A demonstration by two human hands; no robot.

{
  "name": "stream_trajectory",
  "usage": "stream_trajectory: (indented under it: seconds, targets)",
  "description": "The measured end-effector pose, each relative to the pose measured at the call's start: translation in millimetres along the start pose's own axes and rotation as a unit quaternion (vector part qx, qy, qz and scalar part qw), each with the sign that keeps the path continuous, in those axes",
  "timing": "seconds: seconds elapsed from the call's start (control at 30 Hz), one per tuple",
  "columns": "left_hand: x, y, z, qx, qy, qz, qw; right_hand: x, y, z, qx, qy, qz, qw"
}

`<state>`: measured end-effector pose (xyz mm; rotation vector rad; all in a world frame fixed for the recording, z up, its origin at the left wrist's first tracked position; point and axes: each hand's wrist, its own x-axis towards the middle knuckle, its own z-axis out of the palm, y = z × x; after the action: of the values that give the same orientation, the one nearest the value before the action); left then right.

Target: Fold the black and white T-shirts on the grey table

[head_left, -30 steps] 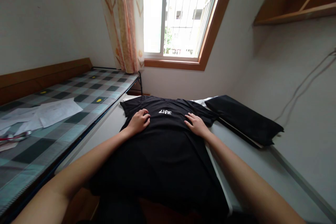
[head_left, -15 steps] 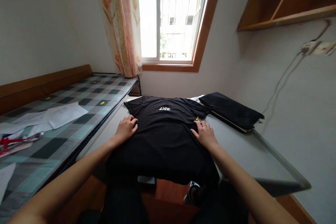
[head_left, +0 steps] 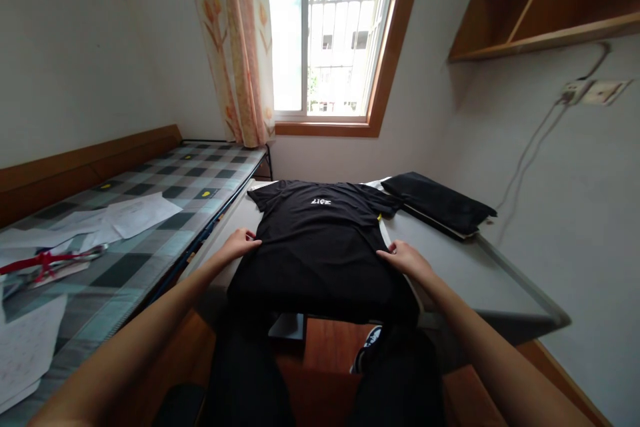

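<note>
A black T-shirt with white figures on it lies spread over a pale table, its hem hanging past the near edge. At the shirt's left side edge, my left hand pinches the cloth between thumb and fingers. Opposite it, my right hand pinches the right side edge in the same way. A small yellow tag shows beside the right sleeve.
A black fabric bag or folder rests on the table's far right. To the left, a checkered mattress carries papers and a red ribbon. A wooden shelf hangs at upper right, above a wall socket with cables.
Both hands have slid nearer along the shirt's sides and moved from lying on the cloth to pinching its edges. The view has shifted slightly.
</note>
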<state>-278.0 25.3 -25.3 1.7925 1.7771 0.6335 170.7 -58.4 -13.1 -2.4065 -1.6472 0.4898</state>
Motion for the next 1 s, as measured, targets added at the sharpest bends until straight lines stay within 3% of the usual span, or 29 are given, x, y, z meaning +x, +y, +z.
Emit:
stream_trajectory:
  seconds: [0.17,0.27,0.4,0.5,0.67,0.77,0.9,1.0]
  targets:
    - [4.6,0.8,-0.2,-0.063,-0.023,0.017,0.998,4.7,3.9,1.6,0.074,0.039,-0.056,0.995]
    - [0.4,9.2,-5.2,-0.076,-0.035,0.037,0.996,3.9,4.1,-1.5,0.161,0.051,-0.048,0.984]
    - [-14.6,20.2,-11.3,-0.1,-0.034,0.035,0.994,-9.8,5.5,-7.7,0.28,-0.044,0.017,0.959]
    - [-27.4,21.3,-14.1,-0.114,-0.048,0.017,0.992,-26.8,9.7,-11.5,0.307,-0.114,0.022,0.945]
    - [-42.1,13.0,-20.8,-0.129,-0.107,-0.026,0.985,-45.3,20.6,-16.8,0.307,-0.142,-0.037,0.94]
    - [-49.7,6.7,-25.2,-0.133,-0.13,-0.039,0.982,-51.6,29.6,-20.2,0.321,-0.17,-0.027,0.931]
    - [-64.2,-1.7,-29.5,-0.116,-0.165,0.014,0.979,-68.8,44.1,-21.8,0.363,-0.195,-0.018,0.911]
    - [-76.8,-7.1,-31.8,-0.097,-0.19,0.05,0.976,-87.4,51.1,-18.6,0.38,-0.199,-0.086,0.899]
